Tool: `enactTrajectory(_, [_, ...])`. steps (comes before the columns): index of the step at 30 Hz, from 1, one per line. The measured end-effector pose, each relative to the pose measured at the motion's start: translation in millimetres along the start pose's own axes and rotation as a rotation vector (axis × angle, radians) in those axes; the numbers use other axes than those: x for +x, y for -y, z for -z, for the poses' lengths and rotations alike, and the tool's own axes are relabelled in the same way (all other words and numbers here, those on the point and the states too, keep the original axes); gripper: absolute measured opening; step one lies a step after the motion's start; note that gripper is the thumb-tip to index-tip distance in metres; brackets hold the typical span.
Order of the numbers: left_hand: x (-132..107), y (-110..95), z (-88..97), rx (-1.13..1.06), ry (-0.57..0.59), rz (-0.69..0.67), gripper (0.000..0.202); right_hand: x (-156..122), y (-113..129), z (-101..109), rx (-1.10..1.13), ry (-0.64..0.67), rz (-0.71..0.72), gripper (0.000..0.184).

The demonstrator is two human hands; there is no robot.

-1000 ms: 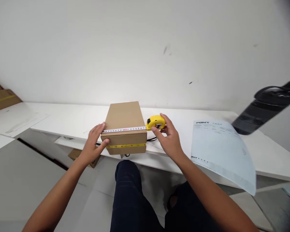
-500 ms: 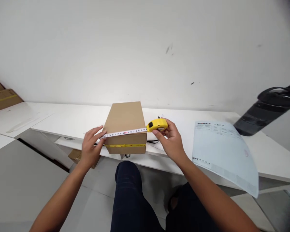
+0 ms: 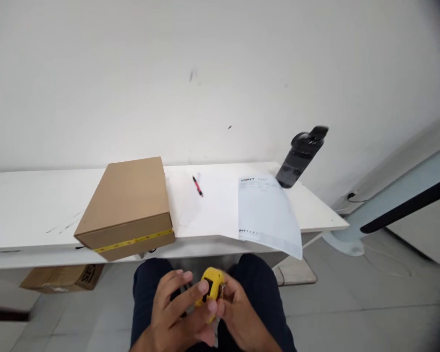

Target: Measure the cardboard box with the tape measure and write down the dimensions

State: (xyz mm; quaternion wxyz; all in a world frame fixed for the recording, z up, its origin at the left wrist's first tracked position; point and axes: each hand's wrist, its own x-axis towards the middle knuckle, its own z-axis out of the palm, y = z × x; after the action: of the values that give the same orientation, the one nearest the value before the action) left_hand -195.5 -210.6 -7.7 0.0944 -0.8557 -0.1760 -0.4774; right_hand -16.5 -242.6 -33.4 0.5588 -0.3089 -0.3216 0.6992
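Observation:
A yellow tape measure (image 3: pixel 216 276) with a black patch is held above my lap between both hands. My right hand (image 3: pixel 244 315) grips it from the right side. My left hand (image 3: pixel 179 313) is on its near left side, fingertips on the case and some fingers spread. A blurred strip hangs below the case, partly hidden by my fingers. On the white table, the closed cardboard box (image 3: pixel 132 195) stands apart from both hands, with yellow tape printed along its front side.
A red and black pen (image 3: pixel 197 186) lies right of the box on the white table (image 3: pixel 201 215). Farther right, a printed paper sheet (image 3: pixel 266 210) overhangs the front edge beside a dark bottle (image 3: pixel 297 159). Another carton (image 3: pixel 62 278) sits below the table.
The tape blade no longer stretches across the box. Both hands have come down to my lap with the tape measure. My view has turned right, and the pen now shows.

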Motion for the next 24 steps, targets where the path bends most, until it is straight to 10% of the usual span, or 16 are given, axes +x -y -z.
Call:
enactTrajectory(4, [28,4,-56.2,-0.476,-0.017,0.266,0.054,13,6,4,-0.017,-0.073,0.043,0.064])
enactTrajectory(9, [40,16,-90.9,-0.679,-0.315,0.514,0.047,63,77,21,-0.703,0.059,0.172,0.061])
enactTrajectory(12, [36,20,-94.6,-0.762,-0.38,0.698,0.05,126,124,36,-1.062,-0.268,0.553,0.061])
enactTrajectory(14, [34,20,-95.7,-0.883,-0.32,0.804,0.057,181,144,43,-1.254,-0.415,0.548,0.058])
enactTrajectory(19, [36,10,-118.3,-1.643,-0.161,1.096,0.046,304,147,45,-1.474,-0.272,0.279,0.054])
enactTrajectory(24, [22,-9,-179.5,-2.31,0.079,1.185,0.057,344,133,46,-1.437,-0.162,0.258,0.039])
